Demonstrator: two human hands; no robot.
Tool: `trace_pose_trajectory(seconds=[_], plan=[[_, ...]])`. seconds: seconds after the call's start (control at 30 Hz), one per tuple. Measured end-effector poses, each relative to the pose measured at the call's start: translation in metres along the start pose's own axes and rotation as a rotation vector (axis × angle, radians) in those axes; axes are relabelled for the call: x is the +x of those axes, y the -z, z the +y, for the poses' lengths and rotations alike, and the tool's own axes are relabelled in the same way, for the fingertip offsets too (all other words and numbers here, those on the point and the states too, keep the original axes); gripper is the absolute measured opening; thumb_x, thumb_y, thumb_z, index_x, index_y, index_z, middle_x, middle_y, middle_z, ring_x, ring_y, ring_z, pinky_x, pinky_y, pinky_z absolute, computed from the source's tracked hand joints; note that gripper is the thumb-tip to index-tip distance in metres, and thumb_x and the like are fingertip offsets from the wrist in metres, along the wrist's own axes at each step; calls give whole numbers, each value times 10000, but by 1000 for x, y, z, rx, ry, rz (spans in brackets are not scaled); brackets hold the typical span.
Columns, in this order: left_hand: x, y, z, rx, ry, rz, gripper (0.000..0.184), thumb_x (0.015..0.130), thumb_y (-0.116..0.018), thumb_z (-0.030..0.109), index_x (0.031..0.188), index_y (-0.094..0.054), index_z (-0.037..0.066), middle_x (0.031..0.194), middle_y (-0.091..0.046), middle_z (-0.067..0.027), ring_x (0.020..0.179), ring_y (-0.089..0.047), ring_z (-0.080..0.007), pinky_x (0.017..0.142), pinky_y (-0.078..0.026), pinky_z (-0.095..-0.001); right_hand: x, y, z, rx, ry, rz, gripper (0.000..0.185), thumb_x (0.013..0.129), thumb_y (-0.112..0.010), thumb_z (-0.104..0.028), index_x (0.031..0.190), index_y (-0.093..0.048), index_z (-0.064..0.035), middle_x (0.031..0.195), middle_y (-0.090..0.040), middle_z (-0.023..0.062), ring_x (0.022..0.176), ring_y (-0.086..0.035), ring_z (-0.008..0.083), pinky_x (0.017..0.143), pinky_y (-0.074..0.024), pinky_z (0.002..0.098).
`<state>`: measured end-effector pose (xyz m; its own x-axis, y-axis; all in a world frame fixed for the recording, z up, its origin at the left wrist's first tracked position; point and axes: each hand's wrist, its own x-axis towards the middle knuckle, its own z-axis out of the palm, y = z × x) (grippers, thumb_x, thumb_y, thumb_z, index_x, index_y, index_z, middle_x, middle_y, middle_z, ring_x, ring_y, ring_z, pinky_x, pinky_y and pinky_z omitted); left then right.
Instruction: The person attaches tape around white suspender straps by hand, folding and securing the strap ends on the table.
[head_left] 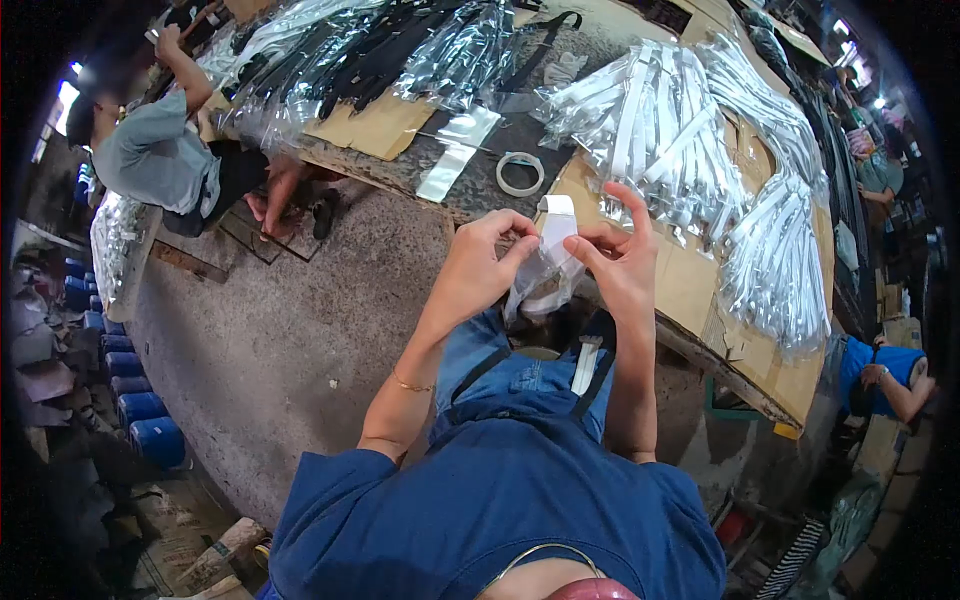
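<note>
Between my two hands is a white strap, its top end looped over and its lower part in a clear plastic bag. My left hand pinches the bag's edge from the left, thumb against forefinger. On the other side, my right hand has its thumb and fingers closed at the strap and bag, with one finger raised. Exactly which layer each fingertip grips is hard to see. Another white strap with black edging lies across my lap.
The table ahead carries a tape roll, a flat clear bag, bagged white straps and bagged black straps. A person sits at left; another person is at right. Blue drums line the left.
</note>
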<state>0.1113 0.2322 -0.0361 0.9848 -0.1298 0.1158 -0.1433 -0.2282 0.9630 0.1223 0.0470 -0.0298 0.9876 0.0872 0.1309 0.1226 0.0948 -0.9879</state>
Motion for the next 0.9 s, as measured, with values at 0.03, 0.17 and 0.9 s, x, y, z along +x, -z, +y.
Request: trace_pose_trajectory(seconds=[0.03, 0.17, 0.9], plan=[[1, 0, 0, 65, -69, -7, 82, 885, -611, 44, 933, -591, -19, 807, -629, -41, 766, -558, -81, 704, -456, -256, 0, 2, 1, 1, -6, -7, 676, 766, -713, 77, 1329, -361, -51, 824, -702, 94, 747, -644, 103, 665, -503, 219], [-1, -5, 7, 132, -106, -3, 83, 900, -599, 53, 932, -555, -10, 769, -618, -65, 695, -525, -79, 623, -434, -254, -1, 2, -3, -53, -29, -8, 668, 764, -709, 79, 1323, -367, -49, 811, -697, 85, 731, -640, 99, 647, -497, 216], [1, -14, 11, -61, 0, -94, 136, 810, -635, 11, 903, -535, 7, 781, -632, -49, 722, -606, -80, 652, -494, -237, 6, 24, -1, -115, -95, -183, 694, 728, -744, 62, 1316, -401, -76, 783, -692, 72, 719, -646, 115, 641, -499, 241]])
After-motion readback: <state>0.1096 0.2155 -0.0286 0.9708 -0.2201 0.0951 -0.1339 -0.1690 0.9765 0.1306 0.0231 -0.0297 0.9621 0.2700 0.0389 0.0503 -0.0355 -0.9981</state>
